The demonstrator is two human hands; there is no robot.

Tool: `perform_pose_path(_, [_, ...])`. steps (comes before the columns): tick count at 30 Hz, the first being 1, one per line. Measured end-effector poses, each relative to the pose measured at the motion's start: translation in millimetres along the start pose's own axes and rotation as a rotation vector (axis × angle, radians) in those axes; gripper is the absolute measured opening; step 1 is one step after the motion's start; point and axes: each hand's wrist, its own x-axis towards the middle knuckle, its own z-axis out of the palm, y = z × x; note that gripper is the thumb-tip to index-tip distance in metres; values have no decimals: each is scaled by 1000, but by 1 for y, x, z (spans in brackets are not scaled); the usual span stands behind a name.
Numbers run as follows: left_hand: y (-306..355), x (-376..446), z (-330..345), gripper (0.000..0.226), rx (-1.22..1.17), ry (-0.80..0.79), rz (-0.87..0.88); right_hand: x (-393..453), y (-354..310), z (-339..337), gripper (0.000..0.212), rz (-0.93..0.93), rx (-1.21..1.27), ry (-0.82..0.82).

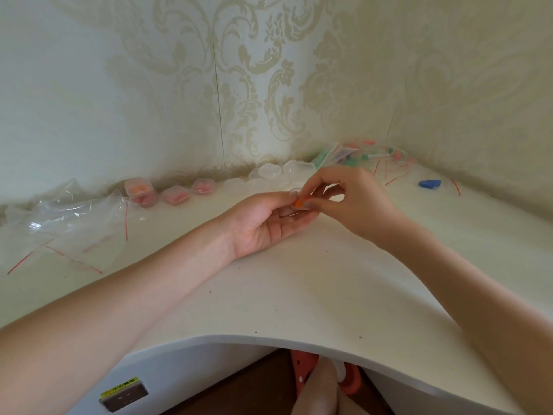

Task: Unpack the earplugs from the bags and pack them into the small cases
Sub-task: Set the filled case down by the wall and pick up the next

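My left hand point(266, 220) lies palm up over the white desk point(299, 289) and holds a small clear case point(294, 193) at its fingertips. An orange earplug point(298, 202) sits in that case. The thumb and forefinger of my right hand point(350, 196) pinch the earplug from the right. Three filled cases with pink and orange earplugs point(140, 190) stand along the wall at the left. Empty clear cases point(287, 170) are heaped behind my hands. Bags with coloured earplugs point(359, 155) lie in the far corner.
Emptied clear bags with red zip strips point(68, 223) are spread over the left of the desk. A blue earplug point(430, 183) lies at the right near the wall. The desk's curved front edge point(269, 339) is close to me, with my feet below it.
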Motion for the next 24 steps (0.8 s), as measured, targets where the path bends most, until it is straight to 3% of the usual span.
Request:
perform_pose_path(7, [1, -1, 1, 21, -28, -7, -4, 0, 0, -1, 16, -22, 51, -7])
perform_pose_path(11, [0, -3, 2, 22, -8, -4, 0, 3, 4, -2, 31, 28, 2, -36])
perform_pose_path(15, [0, -1, 2, 19, -23, 10, -10, 5, 10, -4, 48, 144, 93, 94])
perform_pose_path(17, [1, 0, 2, 18, -57, 8, -25, 6, 11, -5, 39, 204, 139, 149])
perform_pose_path(20, [0, 0, 3, 21, -49, -5, -34, 7, 12, -6, 27, 277, 146, 60])
perform_pose_path(24, [3, 0, 0, 46, -71, -9, -57, 4, 10, -2, 24, 254, 154, -56])
